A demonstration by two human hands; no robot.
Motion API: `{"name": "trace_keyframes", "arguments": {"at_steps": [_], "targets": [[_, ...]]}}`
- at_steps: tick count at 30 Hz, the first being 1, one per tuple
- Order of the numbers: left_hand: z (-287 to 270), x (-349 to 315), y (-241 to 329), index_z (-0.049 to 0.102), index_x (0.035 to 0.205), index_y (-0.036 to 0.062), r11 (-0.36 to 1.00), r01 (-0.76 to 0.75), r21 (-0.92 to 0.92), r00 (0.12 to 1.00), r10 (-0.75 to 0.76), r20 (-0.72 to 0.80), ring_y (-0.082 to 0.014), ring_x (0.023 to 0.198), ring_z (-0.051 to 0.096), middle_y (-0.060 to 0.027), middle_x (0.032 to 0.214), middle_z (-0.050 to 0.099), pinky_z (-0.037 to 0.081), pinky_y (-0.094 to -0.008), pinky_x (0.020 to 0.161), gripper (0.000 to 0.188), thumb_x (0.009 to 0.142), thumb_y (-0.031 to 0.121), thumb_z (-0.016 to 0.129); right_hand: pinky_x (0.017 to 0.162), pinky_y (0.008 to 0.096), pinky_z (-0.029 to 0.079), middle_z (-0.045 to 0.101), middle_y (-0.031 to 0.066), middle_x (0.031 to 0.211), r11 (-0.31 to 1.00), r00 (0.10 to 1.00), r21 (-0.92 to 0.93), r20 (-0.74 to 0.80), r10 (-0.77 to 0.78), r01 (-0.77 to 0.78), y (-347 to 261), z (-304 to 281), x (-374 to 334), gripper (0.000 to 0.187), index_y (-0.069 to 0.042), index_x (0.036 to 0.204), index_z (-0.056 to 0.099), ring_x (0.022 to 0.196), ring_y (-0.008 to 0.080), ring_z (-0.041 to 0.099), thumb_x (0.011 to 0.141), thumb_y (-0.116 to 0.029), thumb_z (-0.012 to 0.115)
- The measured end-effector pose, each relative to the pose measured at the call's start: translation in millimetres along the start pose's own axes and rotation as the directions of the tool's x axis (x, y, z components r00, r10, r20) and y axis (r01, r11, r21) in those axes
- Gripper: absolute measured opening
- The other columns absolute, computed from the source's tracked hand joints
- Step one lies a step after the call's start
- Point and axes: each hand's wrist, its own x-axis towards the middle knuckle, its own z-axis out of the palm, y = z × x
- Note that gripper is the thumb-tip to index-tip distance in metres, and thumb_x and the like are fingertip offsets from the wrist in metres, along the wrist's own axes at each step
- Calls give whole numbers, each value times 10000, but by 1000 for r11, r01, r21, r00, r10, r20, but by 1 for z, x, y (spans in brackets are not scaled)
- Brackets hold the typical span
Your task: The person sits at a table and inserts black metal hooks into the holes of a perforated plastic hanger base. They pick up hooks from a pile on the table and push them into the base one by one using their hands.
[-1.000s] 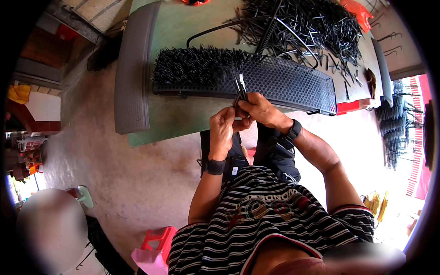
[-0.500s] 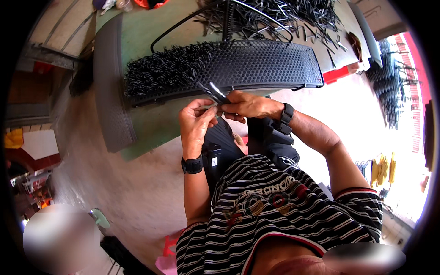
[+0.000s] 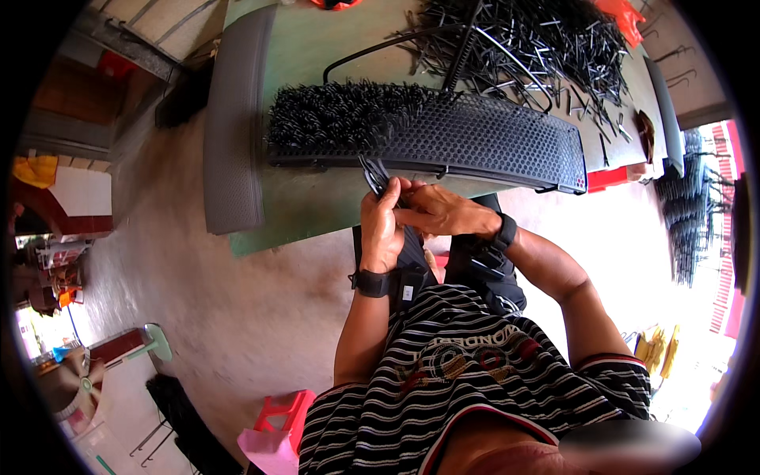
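Observation:
My left hand (image 3: 381, 233) is closed around a small bundle of thin, glossy black strips (image 3: 375, 176), whose ends stick up past the thumb. Pressed against it, my right hand (image 3: 447, 211) has curled fingers that meet the left palm; what they pinch is hidden. Just beyond both hands lies a long, curved black perforated panel (image 3: 507, 144) on the table. Its left half is thickly covered with upright black tufts (image 3: 340, 115), while bare holes show on the right half.
A black wire frame (image 3: 380, 45) rises behind the panel. Loose black strips (image 3: 546, 43) form a heap at the table's far right. Grey stacked sheets (image 3: 237, 127) hang over the green table's (image 3: 293, 218) left side. A red stool (image 3: 297, 412) stands on the floor behind me at left.
The strip bundle has passed from my right fingers into my left hand's grip. My hands have drawn closer together. The whole view has shifted, so the table appears further right.

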Motion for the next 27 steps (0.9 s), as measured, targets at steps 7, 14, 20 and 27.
{"name": "trace_keyframes", "arguments": {"at_steps": [7,14,20,27], "targets": [[2,-4,25,620,868,-18,979,-30,200,998,19,55,-103,466,476,-45,651,562,345,-228,411,239,878,221,610,548,268,448,640,83,699,984,959,-151,-251,-131,95,-2,-31,9,379,11,914,660,606,128,581,690,-270,780],[3,-10,28,633,835,6,923,43,382,988,-96,120,-71,456,431,-18,652,553,304,-211,407,281,884,281,598,557,254,466,656,89,765,940,952,326,-305,4,101,1,-28,24,316,40,977,656,636,95,577,817,-231,682],[-3,-9,11,511,1052,42,927,-168,336,985,171,21,-106,459,501,-87,727,618,375,-227,409,189,953,198,475,514,218,491,637,69,708,869,882,464,-465,78,169,-7,-26,23,180,54,890,651,563,92,581,847,-119,628],[-19,-4,3,553,1037,38,950,-145,275,983,169,-66,-145,502,568,-105,803,634,426,-252,426,174,939,170,496,535,221,507,643,80,719,928,538,-14,-811,-229,373,-15,-33,40,155,16,961,520,646,117,652,837,-26,604]]}}
